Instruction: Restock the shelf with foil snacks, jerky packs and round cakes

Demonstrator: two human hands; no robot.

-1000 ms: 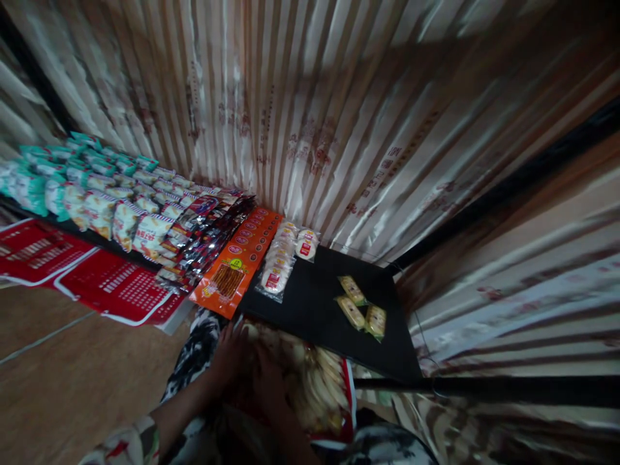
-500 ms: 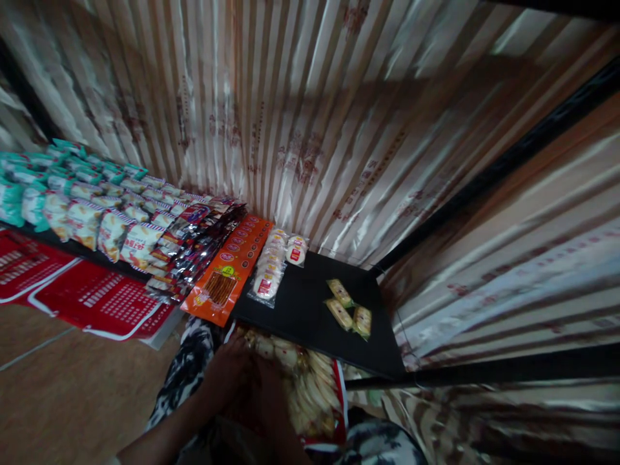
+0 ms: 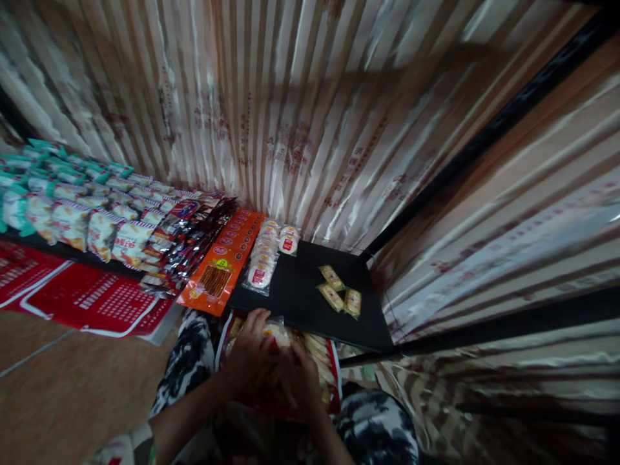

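Observation:
My left hand (image 3: 248, 347) and my right hand (image 3: 299, 373) are together at the front edge of the black shelf. Between them is a clear-wrapped white rice cracker packet (image 3: 277, 330), gripped by the fingers of both hands and partly covered by them. Below lies a red bag with white edges (image 3: 338, 373), filled with pale wrapped snacks (image 3: 318, 354). On the shelf just beyond, similar rice cracker packets (image 3: 261, 265) overlap in a row, with one more (image 3: 289, 241) beside them.
Three yellow wrapped snacks (image 3: 332, 296) lie on the black shelf (image 3: 295, 290). Leftward stand an orange snack bag (image 3: 217, 271), dark shiny packets (image 3: 194, 239), white bags (image 3: 133, 242) and teal bags (image 3: 17, 206). Red printed bags (image 3: 97, 297) hang below. Black poles (image 3: 465, 155) cross the striped sheeting.
Both hands have risen from inside the red bag toward the shelf edge, and the rice cracker packet now shows between them. The view has shifted slightly.

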